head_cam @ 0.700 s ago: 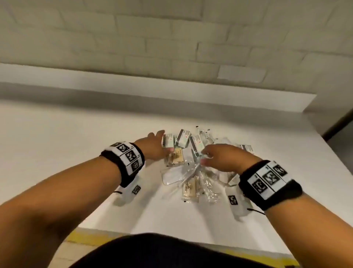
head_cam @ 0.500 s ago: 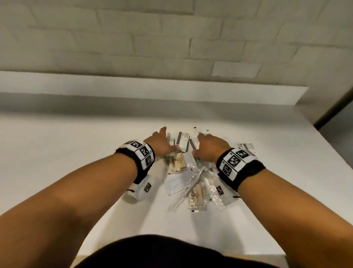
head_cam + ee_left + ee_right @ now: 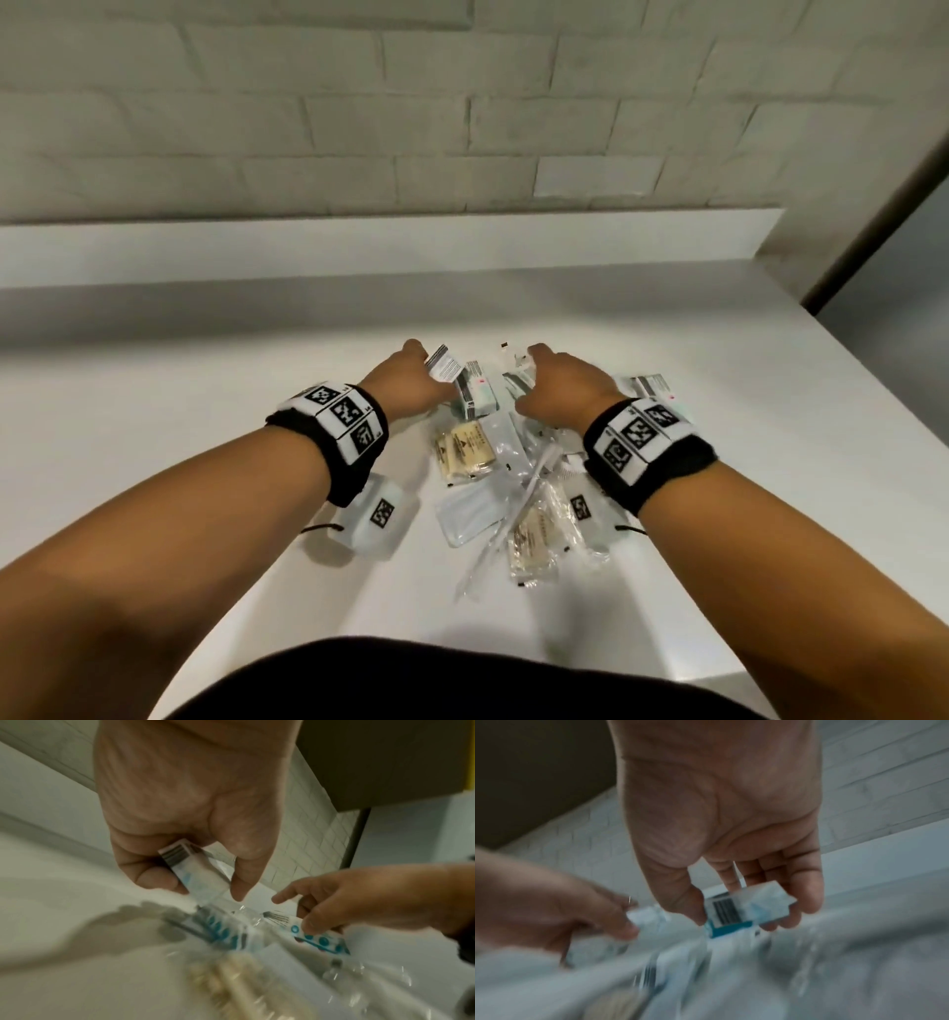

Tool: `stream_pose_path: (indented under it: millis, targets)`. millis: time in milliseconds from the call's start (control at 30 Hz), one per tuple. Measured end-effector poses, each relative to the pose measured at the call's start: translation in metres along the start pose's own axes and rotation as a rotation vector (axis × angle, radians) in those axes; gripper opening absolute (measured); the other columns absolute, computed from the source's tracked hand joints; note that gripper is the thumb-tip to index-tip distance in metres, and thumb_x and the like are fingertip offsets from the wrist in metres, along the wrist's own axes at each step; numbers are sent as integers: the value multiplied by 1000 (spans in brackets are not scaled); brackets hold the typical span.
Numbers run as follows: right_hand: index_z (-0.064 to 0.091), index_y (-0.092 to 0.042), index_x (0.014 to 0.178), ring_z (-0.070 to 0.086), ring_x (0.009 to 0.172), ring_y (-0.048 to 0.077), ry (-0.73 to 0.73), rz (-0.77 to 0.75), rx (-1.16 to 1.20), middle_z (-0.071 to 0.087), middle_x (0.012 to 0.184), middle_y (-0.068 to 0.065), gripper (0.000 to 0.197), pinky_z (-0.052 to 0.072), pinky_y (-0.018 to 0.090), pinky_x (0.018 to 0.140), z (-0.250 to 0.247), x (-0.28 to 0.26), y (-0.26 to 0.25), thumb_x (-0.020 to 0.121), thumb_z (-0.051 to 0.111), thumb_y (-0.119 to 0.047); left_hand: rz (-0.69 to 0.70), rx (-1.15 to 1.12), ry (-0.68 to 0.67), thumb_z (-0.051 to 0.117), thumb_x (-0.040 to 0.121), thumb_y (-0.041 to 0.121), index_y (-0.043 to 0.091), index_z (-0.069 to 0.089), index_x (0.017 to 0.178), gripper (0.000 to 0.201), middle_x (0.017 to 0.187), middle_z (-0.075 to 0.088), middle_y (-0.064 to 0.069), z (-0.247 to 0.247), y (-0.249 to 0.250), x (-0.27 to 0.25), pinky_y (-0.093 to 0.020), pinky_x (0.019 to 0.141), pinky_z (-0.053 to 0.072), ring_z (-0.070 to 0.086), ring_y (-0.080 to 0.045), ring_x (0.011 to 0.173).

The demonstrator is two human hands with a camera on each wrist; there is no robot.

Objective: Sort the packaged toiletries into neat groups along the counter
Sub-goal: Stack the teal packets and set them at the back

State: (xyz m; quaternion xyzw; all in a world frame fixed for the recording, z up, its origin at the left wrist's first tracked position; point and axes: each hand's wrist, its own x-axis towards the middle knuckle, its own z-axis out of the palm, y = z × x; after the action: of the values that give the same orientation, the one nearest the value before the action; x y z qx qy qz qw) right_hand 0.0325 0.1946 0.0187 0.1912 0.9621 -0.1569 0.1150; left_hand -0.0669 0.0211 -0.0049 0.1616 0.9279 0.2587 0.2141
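A heap of packaged toiletries lies mid-counter: small white-and-blue boxes (image 3: 480, 395), clear-wrapped soap bars (image 3: 464, 452) and clear sachets (image 3: 472, 514). My left hand (image 3: 411, 380) is at the heap's far left; thumb and fingers pinch a small white barcoded box (image 3: 195, 870), held just above the pile. My right hand (image 3: 560, 390) is at the far right of the heap, and its thumb and fingers (image 3: 805, 902) pinch another white-and-blue barcoded box (image 3: 744, 910). Both wrist views are blurred low down.
The white counter (image 3: 205, 411) stretches bare to the left and ends in an edge at the right (image 3: 873, 411). A low white upstand (image 3: 359, 246) and a brick wall close the back. More small boxes (image 3: 649, 385) lie beyond my right wrist.
Both hands have reached further onto the far side of the heap, and each has closed on a small box. The left hand's box has tipped up off the pile.
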Motion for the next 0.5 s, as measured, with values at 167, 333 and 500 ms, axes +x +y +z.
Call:
stream_pose_path:
  millis: [167, 333, 500]
  targets:
    - [30, -25, 146, 59, 104, 24, -8, 134, 228, 55, 133, 7, 70, 50, 35, 86, -32, -30, 55, 83, 58, -33, -23, -25, -15, 68, 81, 43, 8, 35, 128, 67, 93, 57, -3, 11, 28, 12, -25, 50, 39, 57, -17, 73]
    - [35, -24, 142, 59, 69, 15, -99, 209, 216, 62, 100, 1, 63, 50, 27, 56, -31, -56, 99, 84, 57, -31, -138, 64, 24, 61, 84, 54, 3, 26, 140, 84, 126, 56, -11, 25, 41, 22, -30, 72, 48, 62, -26, 99]
    - [38, -21, 138, 60, 60, 20, -67, 217, 177, 58, 85, 1, 58, 52, 29, 54, -21, -71, 123, 85, 55, -37, -257, 148, 8, 66, 73, 65, 3, 33, 141, 98, 138, 50, -16, 37, 45, 25, -37, 94, 46, 52, -36, 121]
